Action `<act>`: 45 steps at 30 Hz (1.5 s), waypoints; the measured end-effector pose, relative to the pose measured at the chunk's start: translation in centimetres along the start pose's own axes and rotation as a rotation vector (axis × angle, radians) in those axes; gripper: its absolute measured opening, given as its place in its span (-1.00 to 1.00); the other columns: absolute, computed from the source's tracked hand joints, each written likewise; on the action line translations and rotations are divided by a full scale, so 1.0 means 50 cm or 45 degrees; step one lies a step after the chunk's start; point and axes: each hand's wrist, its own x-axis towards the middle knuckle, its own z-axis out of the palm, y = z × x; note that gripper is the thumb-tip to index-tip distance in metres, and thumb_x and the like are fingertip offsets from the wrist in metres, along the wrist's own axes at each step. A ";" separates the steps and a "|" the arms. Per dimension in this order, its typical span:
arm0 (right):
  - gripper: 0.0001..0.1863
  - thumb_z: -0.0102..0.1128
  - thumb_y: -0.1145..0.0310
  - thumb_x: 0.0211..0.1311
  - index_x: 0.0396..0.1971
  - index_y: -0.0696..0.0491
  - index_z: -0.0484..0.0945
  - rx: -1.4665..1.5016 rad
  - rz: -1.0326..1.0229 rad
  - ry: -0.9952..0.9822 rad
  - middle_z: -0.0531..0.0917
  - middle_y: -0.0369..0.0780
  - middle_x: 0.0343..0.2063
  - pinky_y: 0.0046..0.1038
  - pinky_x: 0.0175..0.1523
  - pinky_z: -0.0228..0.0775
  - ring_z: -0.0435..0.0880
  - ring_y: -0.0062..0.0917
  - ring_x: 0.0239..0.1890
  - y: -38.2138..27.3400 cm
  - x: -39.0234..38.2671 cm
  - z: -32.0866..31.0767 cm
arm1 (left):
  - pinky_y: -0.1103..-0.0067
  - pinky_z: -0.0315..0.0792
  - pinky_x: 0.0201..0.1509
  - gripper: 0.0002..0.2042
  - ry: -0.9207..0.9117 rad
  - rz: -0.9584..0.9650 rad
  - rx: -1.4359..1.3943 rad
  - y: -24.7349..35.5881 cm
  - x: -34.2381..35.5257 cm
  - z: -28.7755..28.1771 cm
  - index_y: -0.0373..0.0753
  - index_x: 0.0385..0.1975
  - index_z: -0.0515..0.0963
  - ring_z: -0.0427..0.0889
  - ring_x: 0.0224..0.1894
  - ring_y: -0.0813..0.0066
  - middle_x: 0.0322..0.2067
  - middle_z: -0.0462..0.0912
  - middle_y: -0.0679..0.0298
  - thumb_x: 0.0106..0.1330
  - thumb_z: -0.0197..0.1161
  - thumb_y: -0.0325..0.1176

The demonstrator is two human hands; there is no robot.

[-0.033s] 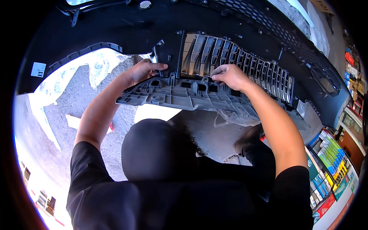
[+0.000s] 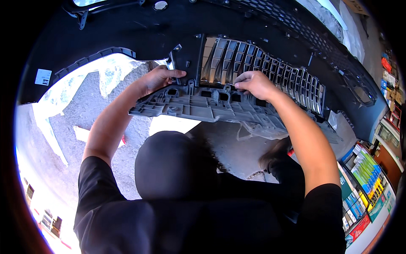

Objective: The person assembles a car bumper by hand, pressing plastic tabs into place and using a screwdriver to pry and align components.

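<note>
A large black bumper shell spans the upper view, with a chrome grille in its middle. Below the grille lies a grey ribbed plastic panel. My left hand grips around the bumper and panel edge left of the grille, thumb pressed on the black plastic beside a narrow bracket. My right hand has its fingertips closed on a small tab at the grey panel's upper edge, just under the grille; what exactly is between them is hard to make out.
Crumpled clear wrapping lies on the concrete floor at left, with white sheets nearby. My bent leg is below the panel. Shelves of colourful packaged goods stand at the right, and more goods line the far right.
</note>
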 end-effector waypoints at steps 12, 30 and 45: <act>-0.75 0.44 0.33 0.24 -0.17 0.15 0.78 -0.176 -0.143 -0.022 0.82 -0.14 -0.26 -0.42 0.01 0.57 0.78 -0.47 -0.19 -0.024 0.010 0.033 | 0.55 0.75 -0.06 -0.72 0.050 -0.096 0.037 -0.009 0.014 -0.016 -0.35 -0.02 0.61 0.84 -0.21 0.43 -0.18 0.80 0.09 0.39 0.39 -0.32; -0.77 0.42 0.46 0.26 -0.11 0.20 0.76 -0.167 -0.409 -0.152 0.82 -0.15 -0.23 -0.46 0.04 0.61 0.79 -0.51 -0.16 -0.178 0.012 0.142 | 0.59 0.73 -0.06 -0.73 -0.040 -0.193 0.012 0.003 0.013 -0.019 -0.35 -0.07 0.65 0.85 -0.24 0.40 -0.24 0.82 0.07 0.39 0.39 -0.29; -0.78 0.44 0.37 0.18 -0.20 0.12 0.80 -0.617 -0.520 0.054 0.82 -0.11 -0.27 -0.41 0.04 0.59 0.82 -0.32 -0.19 -0.220 0.001 0.182 | 0.63 0.71 -0.28 -0.78 -0.120 -0.133 -0.042 -0.006 0.026 -0.033 -0.30 -0.16 0.65 0.79 -0.43 0.52 -0.38 0.79 0.21 0.33 0.43 -0.32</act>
